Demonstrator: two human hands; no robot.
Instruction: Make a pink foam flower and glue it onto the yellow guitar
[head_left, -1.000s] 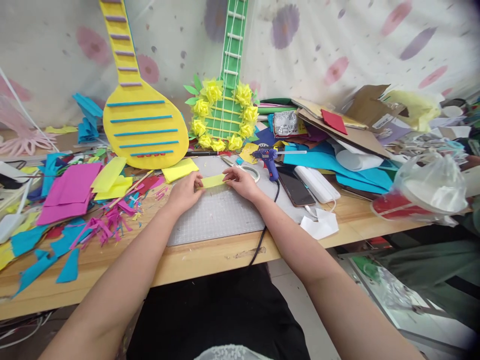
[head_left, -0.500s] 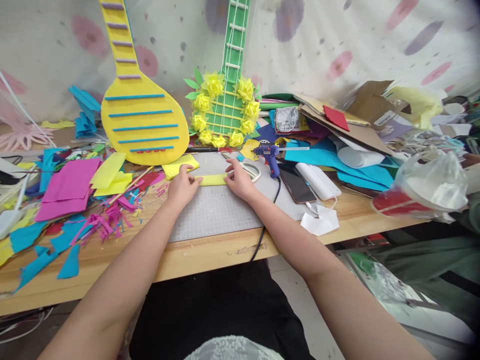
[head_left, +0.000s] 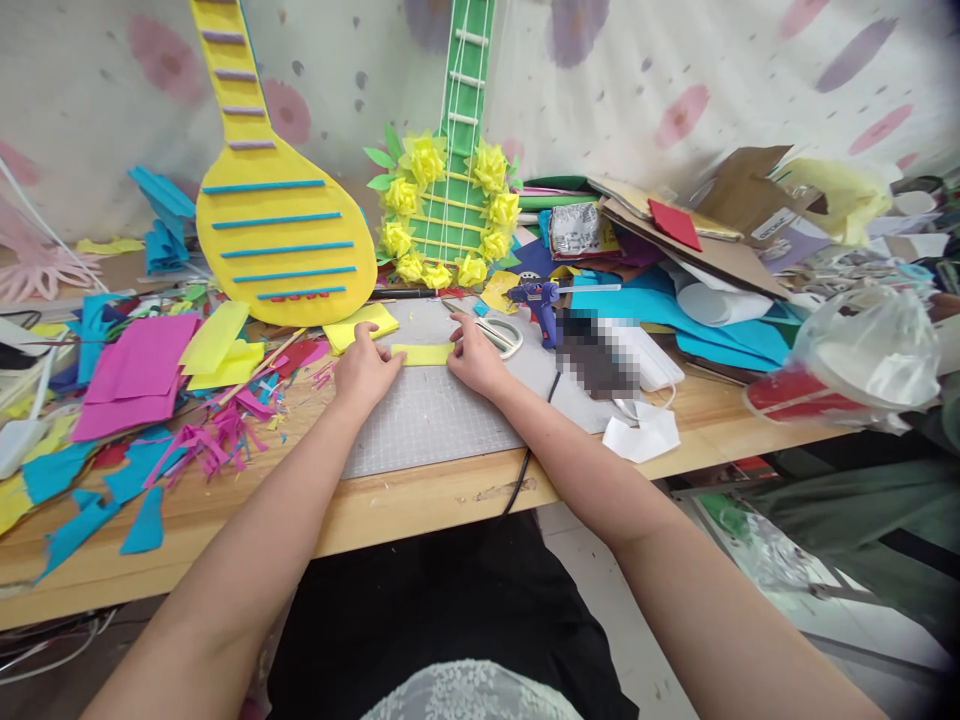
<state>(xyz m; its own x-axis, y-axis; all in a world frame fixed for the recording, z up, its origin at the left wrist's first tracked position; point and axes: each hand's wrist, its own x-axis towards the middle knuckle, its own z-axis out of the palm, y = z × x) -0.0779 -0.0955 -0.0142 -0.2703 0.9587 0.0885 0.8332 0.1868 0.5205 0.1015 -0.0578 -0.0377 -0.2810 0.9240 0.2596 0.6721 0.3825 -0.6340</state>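
Note:
A folded strip of yellow crepe paper [head_left: 424,355] lies across the grey cutting mat [head_left: 435,430]. At its left end, my left hand [head_left: 364,370] pinches it between thumb and fingers. The other end is gripped by my right hand [head_left: 478,358], fingers bent over it. Just behind my left hand sits a folded piece of yellow paper [head_left: 375,322]. Scissors with pale handles [head_left: 508,338] lie beyond my right hand, their blades partly hidden. A blue glue gun [head_left: 541,305] rests to the right of them, its black cable running down over the table edge.
A yellow paper guitar [head_left: 289,235] and a green one [head_left: 461,205] ringed with yellow paper flowers stand at the back. Coloured scraps [head_left: 139,375] cover the left side. Cardboard [head_left: 697,250] and blue paper [head_left: 637,305] pile up on the right, near a bagged red cup [head_left: 802,395].
The view has shifted slightly. Both hands stay on the yellow strip, which now shows a little flatter and clearer between them.

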